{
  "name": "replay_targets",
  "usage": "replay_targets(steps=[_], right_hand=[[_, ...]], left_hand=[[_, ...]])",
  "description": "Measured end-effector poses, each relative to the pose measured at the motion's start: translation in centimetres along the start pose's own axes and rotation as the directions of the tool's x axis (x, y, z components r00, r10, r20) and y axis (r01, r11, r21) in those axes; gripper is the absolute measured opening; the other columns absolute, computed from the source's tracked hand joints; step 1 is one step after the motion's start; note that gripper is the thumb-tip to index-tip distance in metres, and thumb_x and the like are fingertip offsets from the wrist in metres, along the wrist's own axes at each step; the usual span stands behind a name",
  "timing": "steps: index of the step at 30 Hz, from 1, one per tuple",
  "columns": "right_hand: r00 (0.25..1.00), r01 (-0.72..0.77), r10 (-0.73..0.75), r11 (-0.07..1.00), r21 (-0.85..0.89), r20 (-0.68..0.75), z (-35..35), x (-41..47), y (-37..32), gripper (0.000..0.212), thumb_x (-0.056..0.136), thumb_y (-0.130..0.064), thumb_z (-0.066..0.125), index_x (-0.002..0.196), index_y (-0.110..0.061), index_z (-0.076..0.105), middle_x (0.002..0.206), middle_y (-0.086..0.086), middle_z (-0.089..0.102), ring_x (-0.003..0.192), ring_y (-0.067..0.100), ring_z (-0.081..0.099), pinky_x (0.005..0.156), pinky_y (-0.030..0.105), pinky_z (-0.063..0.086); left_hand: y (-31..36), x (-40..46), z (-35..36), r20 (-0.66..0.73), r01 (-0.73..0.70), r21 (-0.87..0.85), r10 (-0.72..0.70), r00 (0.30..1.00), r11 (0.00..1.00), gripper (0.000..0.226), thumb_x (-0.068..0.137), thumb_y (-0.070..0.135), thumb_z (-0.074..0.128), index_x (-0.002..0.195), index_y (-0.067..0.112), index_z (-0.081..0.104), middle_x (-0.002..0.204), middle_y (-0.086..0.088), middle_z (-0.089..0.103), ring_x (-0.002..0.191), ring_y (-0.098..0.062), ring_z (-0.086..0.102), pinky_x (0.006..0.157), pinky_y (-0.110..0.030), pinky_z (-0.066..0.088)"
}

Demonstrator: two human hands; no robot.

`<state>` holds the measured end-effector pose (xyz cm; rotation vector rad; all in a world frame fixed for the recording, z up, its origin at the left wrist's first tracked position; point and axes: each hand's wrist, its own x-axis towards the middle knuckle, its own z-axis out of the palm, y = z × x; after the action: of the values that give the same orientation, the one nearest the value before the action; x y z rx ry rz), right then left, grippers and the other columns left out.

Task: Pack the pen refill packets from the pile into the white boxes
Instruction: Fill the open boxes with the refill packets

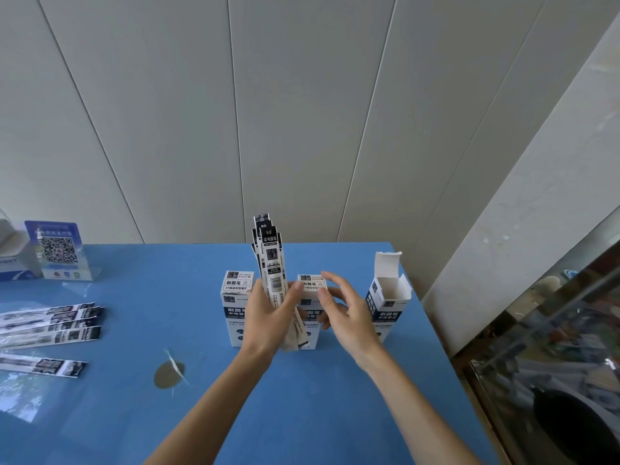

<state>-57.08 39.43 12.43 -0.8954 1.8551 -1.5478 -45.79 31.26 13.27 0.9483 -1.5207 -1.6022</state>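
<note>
My left hand [268, 313] grips an upright bundle of pen refill packets [270, 260], their tops fanning out above my fingers. My right hand [345, 310] hovers just to the right of the bundle, fingers loosely spread, holding nothing. Three white boxes stand on the blue table [302, 414]: a closed one [235, 297] behind my left hand, a closed one [312, 286] partly hidden behind both hands, and an open one [389, 293] with its lid flap up at the right. A pile of several refill packets [50, 325] lies flat at the left.
A QR-code stand [58, 250] and a white-blue box [13, 260] sit at the far left. A worn brown patch [169, 374] marks the table. A glass case [553, 347] borders the table's right edge. A panelled wall stands behind.
</note>
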Motion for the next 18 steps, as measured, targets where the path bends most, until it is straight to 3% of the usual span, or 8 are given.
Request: replay_targets(steps=[4,11,15,18], right_hand=[[0.996,-0.086,0.087,0.992,0.090,-0.008,0.2,-0.1,-0.4,0.032,0.095,-0.024,0.055,0.126,-0.034,0.053,0.109,-0.004,0.062,0.065,0.011,0.056,0.062,0.023,0.050],[0.985,-0.171,0.173,0.969,0.179,0.007,0.4,-0.1,-0.9,0.031,0.094,-0.019,0.054,0.116,-0.040,0.057,0.109,0.000,0.063,0.062,0.008,0.055,0.062,0.027,0.047],[0.986,-0.168,0.169,0.981,0.100,0.001,0.2,-0.2,-1.1,0.032,0.093,-0.027,0.056,0.119,-0.046,0.054,0.116,-0.001,0.058,0.069,0.009,0.059,0.065,0.025,0.049],[0.991,-0.136,0.135,0.989,-0.060,-0.021,-0.2,-0.3,-0.9,0.040,0.088,-0.043,0.059,0.124,-0.052,0.047,0.122,-0.006,0.052,0.086,0.014,0.062,0.082,0.031,0.051]], left_hand=[[-0.2,0.2,0.1,0.002,0.029,0.049,-0.029,1.000,0.998,0.022,0.086,0.022,0.073,0.103,0.014,0.062,0.094,-0.002,0.073,0.084,-0.017,0.072,0.079,-0.047,0.059],[-0.3,0.1,0.5,-0.037,0.034,0.131,-0.029,0.999,0.991,0.018,0.085,0.023,0.071,0.099,0.019,0.060,0.091,0.002,0.072,0.081,-0.018,0.072,0.079,-0.047,0.058],[0.1,-0.2,0.4,-0.056,-0.008,0.184,0.019,0.998,0.983,0.021,0.086,0.027,0.072,0.095,0.018,0.056,0.086,0.003,0.069,0.077,-0.017,0.071,0.070,-0.035,0.058],[0.4,-0.3,0.0,-0.047,-0.045,0.220,0.056,0.997,0.975,0.023,0.085,0.030,0.073,0.091,0.020,0.053,0.085,0.001,0.068,0.076,-0.019,0.070,0.068,-0.036,0.058]])
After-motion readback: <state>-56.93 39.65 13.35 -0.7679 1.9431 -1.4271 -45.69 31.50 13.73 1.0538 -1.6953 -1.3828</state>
